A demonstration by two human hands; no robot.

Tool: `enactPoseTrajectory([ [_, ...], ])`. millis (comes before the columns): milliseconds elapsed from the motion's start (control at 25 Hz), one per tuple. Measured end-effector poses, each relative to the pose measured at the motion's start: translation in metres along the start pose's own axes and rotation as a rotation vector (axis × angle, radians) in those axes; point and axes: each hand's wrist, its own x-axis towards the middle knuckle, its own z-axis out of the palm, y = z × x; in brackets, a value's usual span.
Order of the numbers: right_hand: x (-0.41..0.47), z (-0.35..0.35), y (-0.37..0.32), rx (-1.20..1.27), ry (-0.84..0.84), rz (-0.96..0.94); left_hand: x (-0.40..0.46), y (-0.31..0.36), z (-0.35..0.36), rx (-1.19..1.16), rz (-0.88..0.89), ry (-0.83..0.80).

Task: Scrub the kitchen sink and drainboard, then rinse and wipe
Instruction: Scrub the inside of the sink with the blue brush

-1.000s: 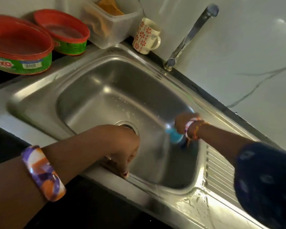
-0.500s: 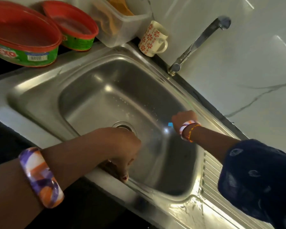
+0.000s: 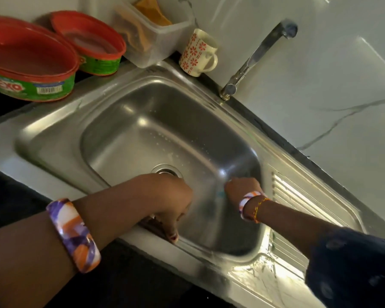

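A stainless steel sink (image 3: 129, 138) fills the middle of the view, its drain (image 3: 165, 170) partly behind my left wrist. My right hand (image 3: 240, 188) is down at the basin's right wall, fingers curled round a blue scrubber (image 3: 221, 193) of which only a sliver shows. My left hand (image 3: 171, 203) hooks over the sink's near rim, fingertips pointing down inside the basin. The ribbed drainboard (image 3: 298, 203) lies to the right, wet and shiny.
A chrome tap (image 3: 256, 56) rises from the back right corner. On the counter behind the sink stand a patterned mug (image 3: 197, 53), a clear plastic box (image 3: 151, 32) holding sponges, and two red-rimmed green soap tubs (image 3: 29, 63). White marble-look wall at right.
My right hand has slid along the basin's right wall with the scrubber, which is now mostly hidden behind the hand. My left hand stays on the near rim. The view shifted.
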Motion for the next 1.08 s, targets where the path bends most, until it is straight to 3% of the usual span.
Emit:
enactPoseTrajectory([
  [120,-0.017,0.004,-0.014,0.107,-0.112,-0.058,0.001,0.001,0.0,0.073,0.044,0.004],
  [280,0.022,-0.028,0.043,-0.062,0.207,0.166,0.007,-0.002,-0.001,0.088,0.065,-0.039],
  [480,0.015,-0.02,0.047,-0.035,0.196,0.139,0.016,-0.007,0.001,0.029,0.024,-0.14],
  [600,-0.004,0.019,0.009,0.229,0.03,-0.02,0.018,-0.009,0.002,-0.009,0.016,-0.142],
  [640,-0.017,0.028,-0.008,0.241,-0.1,-0.132,0.018,-0.01,0.002,-0.011,0.019,-0.135],
  [680,-0.019,0.029,-0.011,0.243,-0.116,-0.165,0.018,-0.01,0.003,-0.012,0.021,-0.127],
  [840,0.021,-0.008,0.056,-0.002,0.231,0.142,0.02,-0.008,0.002,0.01,-0.003,-0.128],
  [880,0.025,-0.011,0.059,-0.042,0.24,0.144,0.019,-0.009,0.002,0.004,-0.018,-0.139],
  [1040,-0.01,0.023,-0.011,0.029,0.022,-0.151,0.014,-0.008,0.005,0.002,-0.034,-0.093],
  [1080,-0.013,0.02,-0.009,0.069,0.017,-0.154,0.013,-0.007,0.005,0.003,-0.039,-0.077],
])
